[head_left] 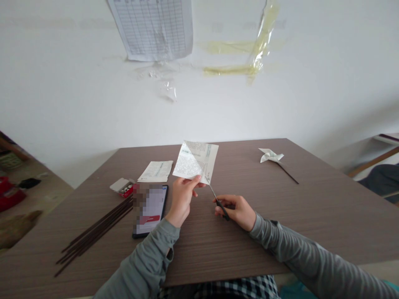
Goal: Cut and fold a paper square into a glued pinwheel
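My left hand (184, 196) pinches the near edge of a square sheet of printed paper (197, 161), held up above the table. A diagonal crease runs across the sheet. In my right hand (238, 211) is a pair of scissors (222, 209) with dark handles. Their blades reach the sheet's near right corner, close to my left fingertips. How far the blades are apart is too small to tell.
Left on the brown table (299, 232) lie a stack of printed paper (155, 171), a small open box (124, 187), a phone (151, 211) and several dark sticks (96, 228). A paper pinwheel (271, 156) on a stick lies far right. Behind stands a white wall (93, 91).
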A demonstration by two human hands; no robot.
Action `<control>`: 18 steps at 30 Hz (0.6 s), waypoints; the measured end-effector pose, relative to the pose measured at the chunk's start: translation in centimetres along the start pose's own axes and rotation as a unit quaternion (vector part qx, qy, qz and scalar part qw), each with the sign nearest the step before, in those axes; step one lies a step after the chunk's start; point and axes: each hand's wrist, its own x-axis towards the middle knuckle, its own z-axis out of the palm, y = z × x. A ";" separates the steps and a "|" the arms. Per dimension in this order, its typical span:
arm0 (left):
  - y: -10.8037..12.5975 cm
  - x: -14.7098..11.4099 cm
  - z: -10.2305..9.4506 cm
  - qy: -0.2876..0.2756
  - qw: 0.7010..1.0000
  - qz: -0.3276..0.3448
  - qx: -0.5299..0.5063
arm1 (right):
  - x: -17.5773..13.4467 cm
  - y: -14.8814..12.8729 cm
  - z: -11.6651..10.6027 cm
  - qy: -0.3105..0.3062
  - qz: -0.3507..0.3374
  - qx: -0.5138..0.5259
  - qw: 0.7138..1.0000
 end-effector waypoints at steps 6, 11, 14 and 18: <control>0.0 0.0 0.0 -0.012 1.000 -0.007 0.008 | 0.0 0.0 0.1 0.000 0.002 0.004 1.000; 0.1 -0.1 0.1 -0.019 1.000 -0.013 0.016 | 0.0 0.2 0.1 -0.002 0.003 0.014 1.000; 0.2 -0.2 0.2 -0.013 1.000 -0.014 0.013 | 0.1 0.2 0.1 -0.008 0.001 0.020 1.000; 0.2 -0.3 0.5 -0.002 1.000 -0.015 0.004 | 0.1 0.2 0.2 -0.011 -0.005 0.021 1.000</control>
